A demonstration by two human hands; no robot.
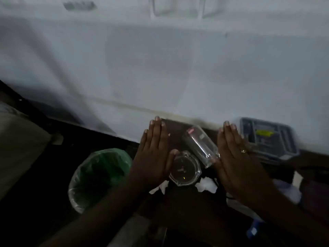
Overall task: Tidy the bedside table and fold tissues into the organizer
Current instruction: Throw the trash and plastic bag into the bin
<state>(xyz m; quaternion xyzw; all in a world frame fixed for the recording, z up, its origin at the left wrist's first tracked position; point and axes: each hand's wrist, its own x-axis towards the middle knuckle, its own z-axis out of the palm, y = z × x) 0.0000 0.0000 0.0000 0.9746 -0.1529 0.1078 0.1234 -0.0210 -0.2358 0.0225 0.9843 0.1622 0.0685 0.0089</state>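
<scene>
The frame is dim and blurred. My left hand (153,154) and my right hand (235,157) are held flat, fingers together and pointing away, above a dark bedside table (178,138). Neither holds anything. Between them a clear drinking glass (201,147) lies on its side, and just in front of it stands a clear faceted glass dish (185,169). Crumpled white tissues (206,186) lie on the table in front of the dish. A grey-blue slotted organizer tray (267,138) rests at the right, past my right hand.
A waste bin with a green liner (99,177) stands on the dark floor left of the table. A white wall (160,68) rises right behind the table. A pale bed edge (17,148) shows at far left. A black cable (220,191) crosses the table.
</scene>
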